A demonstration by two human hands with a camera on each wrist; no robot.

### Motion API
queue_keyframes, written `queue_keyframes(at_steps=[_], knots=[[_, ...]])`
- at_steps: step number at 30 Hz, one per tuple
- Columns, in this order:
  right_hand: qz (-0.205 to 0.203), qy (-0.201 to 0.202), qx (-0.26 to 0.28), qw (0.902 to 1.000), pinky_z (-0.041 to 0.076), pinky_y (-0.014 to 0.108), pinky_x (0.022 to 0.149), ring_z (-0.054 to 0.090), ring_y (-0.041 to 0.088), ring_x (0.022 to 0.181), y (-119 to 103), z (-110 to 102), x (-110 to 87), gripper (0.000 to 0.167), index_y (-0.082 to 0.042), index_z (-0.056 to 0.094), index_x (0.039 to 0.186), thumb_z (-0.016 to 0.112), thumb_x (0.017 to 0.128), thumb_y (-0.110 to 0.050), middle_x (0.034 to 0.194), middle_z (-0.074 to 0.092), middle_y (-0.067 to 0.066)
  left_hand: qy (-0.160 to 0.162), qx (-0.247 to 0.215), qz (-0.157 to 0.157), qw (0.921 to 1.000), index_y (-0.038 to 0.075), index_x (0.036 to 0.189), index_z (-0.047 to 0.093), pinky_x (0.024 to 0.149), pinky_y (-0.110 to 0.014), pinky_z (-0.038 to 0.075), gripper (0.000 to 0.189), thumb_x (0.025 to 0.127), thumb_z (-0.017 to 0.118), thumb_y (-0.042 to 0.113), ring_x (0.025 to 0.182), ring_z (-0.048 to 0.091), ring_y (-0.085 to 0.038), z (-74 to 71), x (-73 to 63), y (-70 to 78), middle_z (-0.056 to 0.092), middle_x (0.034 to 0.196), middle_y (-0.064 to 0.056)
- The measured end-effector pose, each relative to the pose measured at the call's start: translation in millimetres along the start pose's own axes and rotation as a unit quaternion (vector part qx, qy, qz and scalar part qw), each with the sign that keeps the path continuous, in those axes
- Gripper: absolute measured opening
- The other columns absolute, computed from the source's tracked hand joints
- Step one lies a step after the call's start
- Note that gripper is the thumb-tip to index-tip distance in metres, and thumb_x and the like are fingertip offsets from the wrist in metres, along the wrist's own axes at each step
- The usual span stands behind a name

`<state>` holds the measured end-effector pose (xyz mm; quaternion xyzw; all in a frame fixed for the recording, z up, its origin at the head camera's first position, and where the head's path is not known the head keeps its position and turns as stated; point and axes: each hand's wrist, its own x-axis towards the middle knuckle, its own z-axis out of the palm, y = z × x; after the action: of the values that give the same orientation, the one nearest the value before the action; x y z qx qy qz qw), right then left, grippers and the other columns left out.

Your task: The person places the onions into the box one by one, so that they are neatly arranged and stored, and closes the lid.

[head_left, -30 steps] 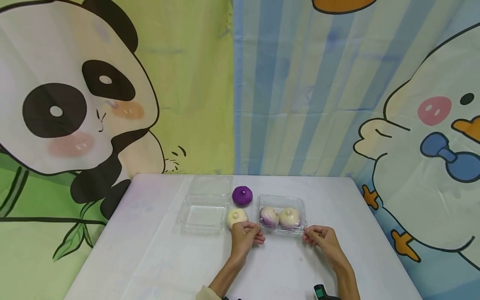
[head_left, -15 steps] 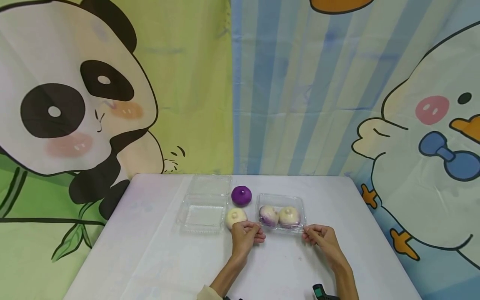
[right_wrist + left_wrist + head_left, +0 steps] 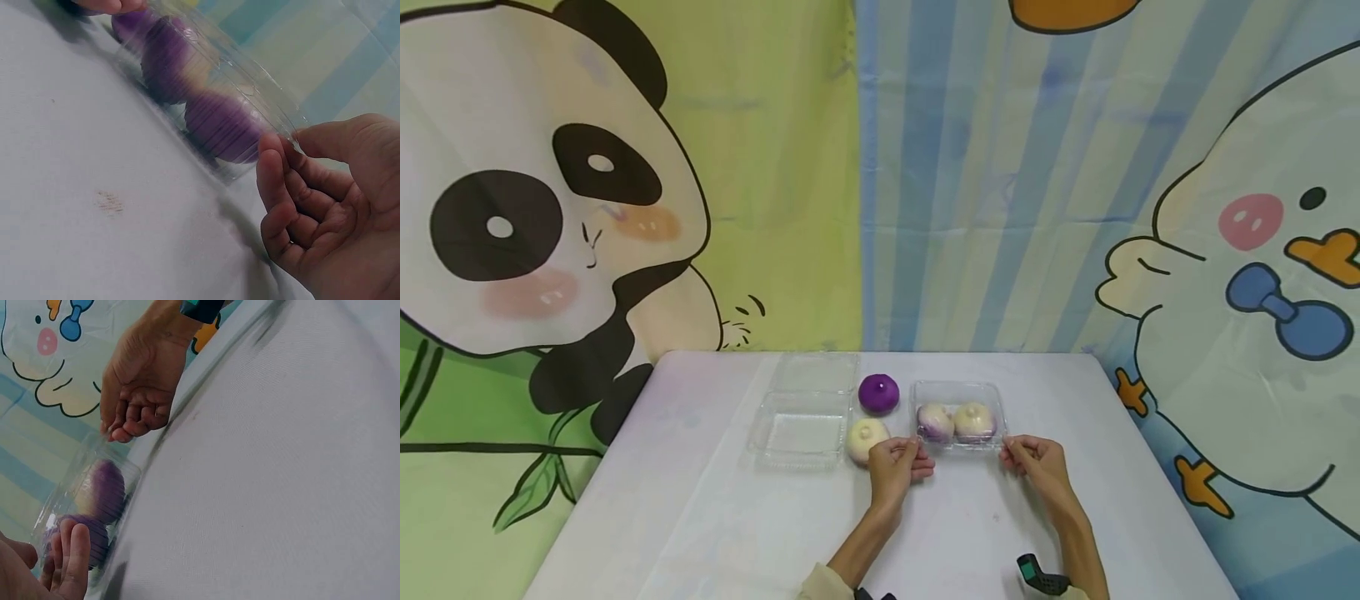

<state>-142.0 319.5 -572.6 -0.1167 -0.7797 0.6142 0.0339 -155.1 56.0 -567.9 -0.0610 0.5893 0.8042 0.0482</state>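
Observation:
Two purple-and-cream onions sit side by side inside a clear plastic clamshell box, whose lid appears to lie over them. At the box's near left corner, my left hand pinches the rim between thumb and fingers. My right hand pinches the near right corner; the right wrist view shows its thumb and index finger on the rim, with the other fingers curled loosely below. Ribbed clear walls with the onions' purple undersides behind them are visible there.
To the left, a second clear clamshell box lies with its lid folded back. Between the boxes, a dark purple onion stands behind a cream onion, close to my left hand. The white table ends at a printed curtain.
Both hands have shifted slightly away from me, and the near edge of the filled box has moved back with them. The loose onions and the second box keep their places.

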Motion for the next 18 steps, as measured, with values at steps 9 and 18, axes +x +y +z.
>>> queue_keyframes(at_steps=[9, 18], knots=[[-0.005, 0.007, 0.01, 0.9999, 0.055, 0.02, 0.064, 0.067, 0.008, 0.074, -2.6, 6.1, 22.5, 0.036, 0.013, 0.073, 0.112, 0.067, 0.11, -0.022, 0.085, 0.078, 0.004, -0.036, 0.017, -0.022, 0.999, -0.02, 0.109, 0.069, 0.072, -0.041, 0.072, 0.029, 0.11, 0.06, 0.008, 0.071, 0.08, -0.023, -4.4, -3.2, -2.5, 0.076, 0.091, -0.031], [-0.013, -0.002, 0.007, 0.9999, 0.052, 0.021, 0.061, 0.067, 0.009, 0.073, -7.5, 8.0, 43.6, 0.036, 0.013, 0.074, 0.112, 0.066, 0.111, -0.021, 0.084, 0.079, 0.003, -0.076, 0.067, -0.014, 0.9948, -0.015, 0.1, 0.072, 0.066, -0.035, 0.071, 0.03, 0.107, 0.067, 0.014, 0.066, 0.078, -0.017, -11.5, -15.5, 3.1, 0.077, 0.082, -0.018]])
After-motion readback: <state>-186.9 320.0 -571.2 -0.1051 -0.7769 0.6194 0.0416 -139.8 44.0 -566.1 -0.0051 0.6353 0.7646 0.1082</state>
